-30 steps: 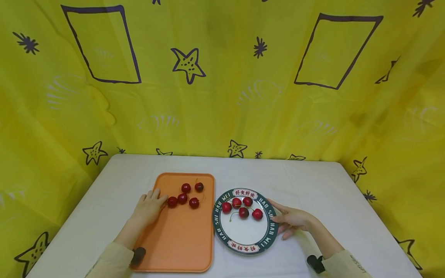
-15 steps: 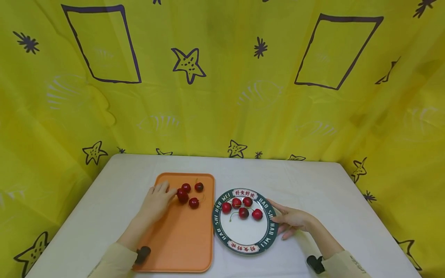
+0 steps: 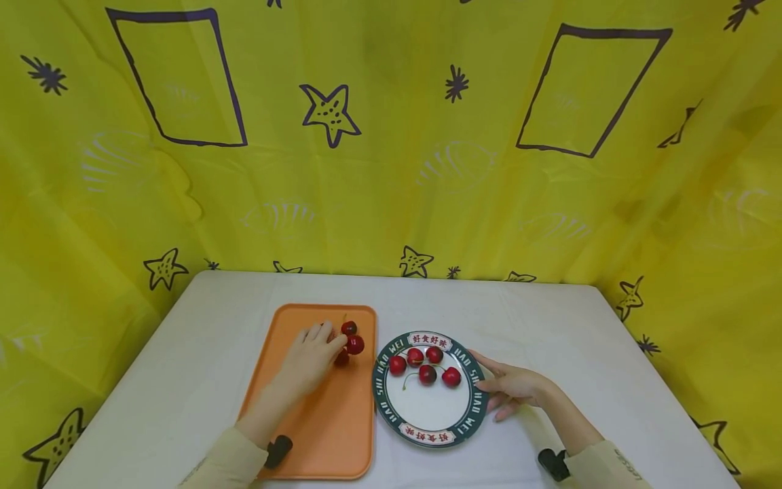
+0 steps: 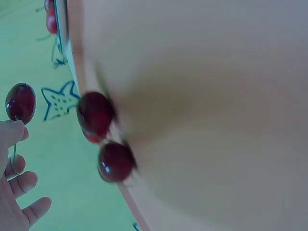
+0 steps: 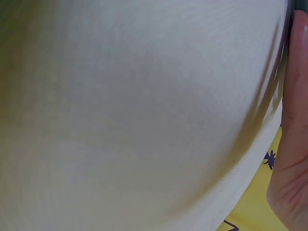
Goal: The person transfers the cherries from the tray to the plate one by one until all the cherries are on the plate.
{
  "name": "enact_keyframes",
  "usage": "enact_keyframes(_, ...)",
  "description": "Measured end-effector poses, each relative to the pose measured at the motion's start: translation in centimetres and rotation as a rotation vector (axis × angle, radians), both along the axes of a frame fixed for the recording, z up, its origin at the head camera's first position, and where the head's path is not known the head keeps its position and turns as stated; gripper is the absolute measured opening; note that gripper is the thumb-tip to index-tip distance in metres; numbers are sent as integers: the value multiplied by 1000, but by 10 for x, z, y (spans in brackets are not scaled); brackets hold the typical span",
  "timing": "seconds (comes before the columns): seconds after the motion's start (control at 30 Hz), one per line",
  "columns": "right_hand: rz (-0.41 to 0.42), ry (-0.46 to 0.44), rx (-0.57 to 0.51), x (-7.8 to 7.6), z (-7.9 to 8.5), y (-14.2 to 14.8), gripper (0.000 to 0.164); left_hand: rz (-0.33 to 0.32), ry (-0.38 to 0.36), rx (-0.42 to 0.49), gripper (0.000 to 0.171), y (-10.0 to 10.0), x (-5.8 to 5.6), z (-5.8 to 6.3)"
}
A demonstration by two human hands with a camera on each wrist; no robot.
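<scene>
A red cherry (image 3: 355, 344) hangs by its stem from my left hand (image 3: 313, 358), which pinches it above the orange tray (image 3: 305, 435). The left wrist view shows the held cherry (image 4: 20, 102) at the fingertips. Close to it on the tray lie other cherries, one dark red (image 3: 349, 327) and one lower down (image 3: 342, 358); the rest are partly hidden by the hand. My right hand (image 3: 519, 384) grips the right rim of a round plate (image 3: 421, 414), thumb on top. Several cherries (image 3: 427, 374) lie on that plate, with green lettered rim.
The tray and plate stand side by side on a white-covered table (image 3: 562, 326). A yellow curtain (image 3: 391, 183) with starfish drawings hangs behind and at both sides.
My left hand has taken up the leftmost cherry from the tray and carried it right, over the other cherries. The right hand and the plate have stayed put.
</scene>
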State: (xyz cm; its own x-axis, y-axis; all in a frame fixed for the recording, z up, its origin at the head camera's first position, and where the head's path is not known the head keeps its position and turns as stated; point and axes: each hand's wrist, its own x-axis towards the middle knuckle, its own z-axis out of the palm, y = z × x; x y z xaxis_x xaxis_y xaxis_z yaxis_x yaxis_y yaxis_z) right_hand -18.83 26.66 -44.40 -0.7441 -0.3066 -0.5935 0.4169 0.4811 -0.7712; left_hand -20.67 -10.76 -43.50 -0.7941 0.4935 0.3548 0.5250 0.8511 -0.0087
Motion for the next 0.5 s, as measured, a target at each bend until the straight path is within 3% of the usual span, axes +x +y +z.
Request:
enact_keyframes(0.1, 2, 1, -2, 0, 0, 0, 73, -16, -26, -1, 19, 10, 2, 1)
enact_keyframes(0.3, 13, 5, -17, 0, 0, 0, 73, -86, 9, -2, 16, 26, 5, 0)
enact_keyframes(0.5, 8, 6, -11, 1, -1, 0, 73, -154, -14, -31, 17, 39, 9, -6)
